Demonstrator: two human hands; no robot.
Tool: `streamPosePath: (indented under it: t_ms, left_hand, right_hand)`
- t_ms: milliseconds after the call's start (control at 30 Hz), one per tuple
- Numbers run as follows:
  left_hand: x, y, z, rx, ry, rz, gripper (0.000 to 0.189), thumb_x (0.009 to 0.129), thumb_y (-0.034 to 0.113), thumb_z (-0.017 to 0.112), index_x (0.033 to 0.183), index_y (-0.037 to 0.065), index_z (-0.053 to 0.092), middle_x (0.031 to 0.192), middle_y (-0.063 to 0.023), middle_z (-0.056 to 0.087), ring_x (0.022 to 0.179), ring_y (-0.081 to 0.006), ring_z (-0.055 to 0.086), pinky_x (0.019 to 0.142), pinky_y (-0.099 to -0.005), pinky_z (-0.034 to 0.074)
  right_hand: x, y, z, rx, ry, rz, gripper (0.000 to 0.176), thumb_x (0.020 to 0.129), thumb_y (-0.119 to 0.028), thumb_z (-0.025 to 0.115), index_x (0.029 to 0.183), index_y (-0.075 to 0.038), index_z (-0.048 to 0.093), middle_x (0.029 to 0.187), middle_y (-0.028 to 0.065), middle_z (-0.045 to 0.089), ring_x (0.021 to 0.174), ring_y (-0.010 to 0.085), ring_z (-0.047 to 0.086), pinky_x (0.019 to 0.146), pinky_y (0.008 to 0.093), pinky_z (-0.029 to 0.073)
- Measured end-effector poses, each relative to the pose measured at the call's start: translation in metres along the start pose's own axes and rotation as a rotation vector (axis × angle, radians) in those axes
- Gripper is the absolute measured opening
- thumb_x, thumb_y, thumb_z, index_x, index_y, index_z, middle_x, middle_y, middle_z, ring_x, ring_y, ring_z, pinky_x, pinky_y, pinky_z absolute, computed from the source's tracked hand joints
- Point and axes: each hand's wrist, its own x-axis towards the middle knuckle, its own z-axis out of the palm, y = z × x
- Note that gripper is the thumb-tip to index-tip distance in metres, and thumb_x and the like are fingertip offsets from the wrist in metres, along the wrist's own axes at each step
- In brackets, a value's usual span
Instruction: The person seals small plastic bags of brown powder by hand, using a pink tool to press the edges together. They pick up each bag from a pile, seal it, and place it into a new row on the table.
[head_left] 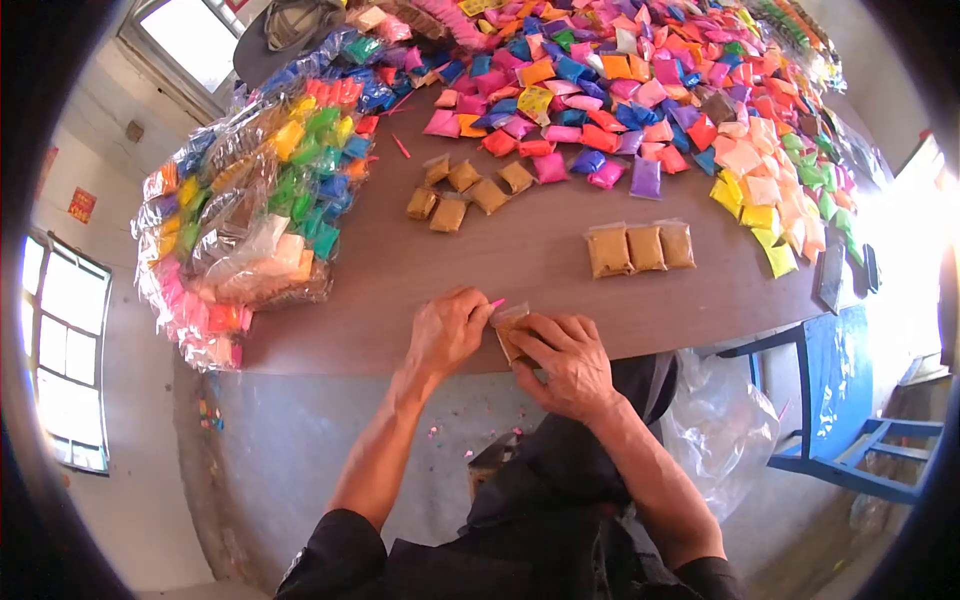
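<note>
Near the table's front edge, my left hand (pixel 450 328) is closed, and the tip of a small pink stick (pixel 498 302) pokes out between thumb and fingers. Right beside it, my right hand (pixel 568 362) grips a small clear packet with brown filling (pixel 507 338), fingers over its right side and partly hiding it. The stick's tip is by the packet's top left corner. Beyond the right hand, three brown packets (pixel 645 250) lie side by side in a row. Several loose brown packets (pixel 487 197) are scattered farther back, left of centre.
A large heap of colourful small packets (pixel 610 90) covers the table's (pixel 400 270) far side. Bundled clear bags of coloured packets (pixel 270 220) are piled at left. Thin pink sticks (pixel 401 147) lie near that pile. A blue chair (pixel 840 390) and clear plastic bag (pixel 715 420) are at right.
</note>
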Motion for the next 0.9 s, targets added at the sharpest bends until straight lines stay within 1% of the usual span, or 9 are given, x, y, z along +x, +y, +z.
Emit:
streamPosePath:
  t_ms: [33, 133, 200, 300, 433, 500, 533, 600, 900]
  left_hand:
    - [0.003, 0.0, -0.001, 0.016, 0.004, 0.013, 0.016, 0.101, 0.014, 0.076, 0.094, 0.001, 0.073, 0.086, -0.0175, 0.072, 0.081, -0.0399, 0.071, 0.072, -0.0474, 0.054]
    - [-0.012, 0.009, -0.011, -0.063, -0.015, -0.103, 0.015, 0.1, 0.014, 0.076, 0.093, 0.001, 0.073, 0.086, -0.0178, 0.072, 0.08, -0.0406, 0.07, 0.071, -0.0469, 0.054]
    - [-0.026, 0.006, -0.008, -0.036, -0.005, -0.066, 0.015, 0.1, 0.013, 0.077, 0.093, 0.001, 0.073, 0.086, -0.0176, 0.072, 0.079, -0.0406, 0.07, 0.07, -0.0465, 0.054]
    - [-0.03, 0.002, -0.005, 0.012, 0.033, -0.076, 0.015, 0.1, 0.013, 0.077, 0.093, 0.001, 0.073, 0.086, -0.0173, 0.072, 0.078, -0.0402, 0.07, 0.069, -0.046, 0.053]
    - [-0.017, -0.002, -0.002, 0.031, 0.09, -0.072, 0.015, 0.1, 0.013, 0.077, 0.093, 0.0, 0.073, 0.086, -0.0171, 0.073, 0.079, -0.0395, 0.071, 0.069, -0.0446, 0.054]
    - [-0.019, 0.006, -0.009, -0.013, 0.057, -0.127, 0.015, 0.1, 0.013, 0.077, 0.093, 0.0, 0.073, 0.087, -0.0171, 0.073, 0.08, -0.0395, 0.072, 0.07, -0.0445, 0.055]
    - [-0.021, 0.008, -0.011, -0.036, 0.033, -0.155, 0.015, 0.099, 0.013, 0.077, 0.093, 0.0, 0.074, 0.087, -0.0171, 0.073, 0.08, -0.0394, 0.072, 0.07, -0.0445, 0.055]
    - [-0.031, 0.009, -0.007, -0.005, 0.02, -0.116, 0.015, 0.099, 0.014, 0.078, 0.093, 0.001, 0.074, 0.088, -0.017, 0.074, 0.08, -0.0393, 0.072, 0.071, -0.0445, 0.056]
    - [-0.015, 0.006, 0.003, 0.072, 0.06, -0.099, 0.015, 0.098, 0.015, 0.078, 0.093, 0.001, 0.075, 0.088, -0.0177, 0.074, 0.079, -0.0394, 0.072, 0.071, -0.0458, 0.056]
  right_hand:
    - [0.001, -0.001, 0.0, 0.003, 0.0, 0.006, 0.042, 0.087, -0.022, 0.082, 0.128, -0.014, 0.078, 0.134, 0.0047, 0.071, 0.123, 0.0297, 0.067, 0.108, 0.0481, 0.049]
    - [-0.003, -0.001, 0.001, -0.003, 0.002, 0.028, 0.045, 0.086, -0.027, 0.086, 0.129, -0.016, 0.078, 0.135, 0.0037, 0.07, 0.123, 0.0291, 0.066, 0.109, 0.0484, 0.049]
    - [-0.002, 0.001, 0.005, -0.033, 0.008, 0.011, 0.046, 0.085, -0.03, 0.088, 0.128, -0.017, 0.079, 0.134, 0.003, 0.069, 0.122, 0.0284, 0.066, 0.109, 0.0482, 0.049]
    - [-0.003, 0.003, 0.008, -0.059, -0.02, 0.0, 0.037, 0.091, -0.036, 0.085, 0.122, -0.017, 0.079, 0.132, 0.005, 0.068, 0.125, 0.029, 0.064, 0.11, 0.0486, 0.048]
    - [-0.001, 0.001, 0.006, -0.056, -0.001, 0.003, 0.034, 0.09, -0.033, 0.085, 0.12, -0.018, 0.079, 0.129, 0.004, 0.068, 0.122, 0.0286, 0.065, 0.108, 0.0483, 0.049]
    - [-0.003, 0.002, 0.009, -0.056, 0.012, 0.015, 0.033, 0.09, -0.032, 0.085, 0.119, -0.018, 0.079, 0.128, 0.0034, 0.068, 0.121, 0.0285, 0.065, 0.107, 0.0481, 0.049]
    - [-0.004, 0.001, 0.009, -0.046, 0.03, 0.022, 0.035, 0.087, -0.031, 0.087, 0.119, -0.019, 0.08, 0.128, 0.0029, 0.068, 0.12, 0.0279, 0.065, 0.106, 0.0476, 0.049]
    - [-0.002, 0.0, 0.01, -0.03, 0.061, 0.028, 0.038, 0.083, -0.028, 0.09, 0.118, -0.02, 0.082, 0.127, 0.002, 0.068, 0.119, 0.0267, 0.066, 0.106, 0.0464, 0.05]
    - [-0.003, 0.001, 0.013, -0.03, 0.087, 0.029, 0.034, 0.083, -0.03, 0.09, 0.114, -0.019, 0.082, 0.118, 0.0033, 0.067, 0.112, 0.0281, 0.067, 0.103, 0.0455, 0.051]
